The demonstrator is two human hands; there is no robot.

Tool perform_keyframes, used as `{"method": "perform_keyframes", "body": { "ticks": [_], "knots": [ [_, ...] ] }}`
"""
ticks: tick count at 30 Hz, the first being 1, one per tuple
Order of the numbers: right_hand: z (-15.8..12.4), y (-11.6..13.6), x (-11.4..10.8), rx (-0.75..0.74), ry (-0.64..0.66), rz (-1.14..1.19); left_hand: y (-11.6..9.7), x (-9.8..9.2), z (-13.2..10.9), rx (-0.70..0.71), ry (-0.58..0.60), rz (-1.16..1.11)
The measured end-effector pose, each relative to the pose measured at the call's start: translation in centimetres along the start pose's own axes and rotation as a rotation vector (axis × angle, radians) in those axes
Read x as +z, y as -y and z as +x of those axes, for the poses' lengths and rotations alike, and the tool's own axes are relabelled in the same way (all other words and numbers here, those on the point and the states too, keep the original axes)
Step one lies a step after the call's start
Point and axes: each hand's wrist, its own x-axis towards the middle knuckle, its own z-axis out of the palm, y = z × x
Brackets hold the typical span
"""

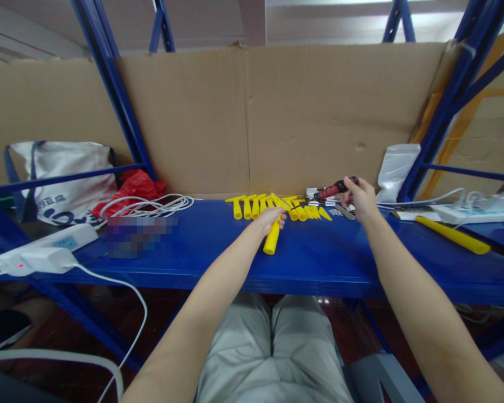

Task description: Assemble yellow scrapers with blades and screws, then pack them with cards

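My left hand [274, 219] is closed around a yellow scraper-like tool with a round handle [271, 244], whose lower end points toward me. My right hand [361, 200] grips the rear of a red and black screwdriver [328, 191]. Its thin shaft points left to the upper part of the yellow tool; whether the tip touches is too small to tell. Behind my left hand is a row of similar yellow tools [247, 209] with wide heads and round handles. Small pointed yellow pieces [324, 213] lie right of them, near a stack of white pieces [315, 193].
A blue shelf [218, 246] is the work surface, backed by cardboard [185, 117]. At left are a white power strip [46, 252], coiled white cable [168, 205], red bag [136, 187] and cloth bag [73, 173]. At right lie a long yellow piece [453, 235] and another power strip [472, 214].
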Motion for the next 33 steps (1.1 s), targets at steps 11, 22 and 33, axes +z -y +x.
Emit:
{"method": "perform_keyframes", "body": {
  "ticks": [11, 22, 33],
  "knots": [
    [0.0, 0.1, 0.0, -0.007, -0.016, 0.059, 0.4, -0.4, 1.0, -0.010, 0.001, -0.058],
    [-0.1, 0.4, 0.2, -0.025, -0.003, 0.036, 0.4, -0.3, 0.8, -0.016, 0.016, -0.090],
    [0.1, 0.1, 0.1, -0.007, -0.002, 0.028, 0.1, 0.0, 0.1, -0.016, 0.045, -0.076]
  ]
}}
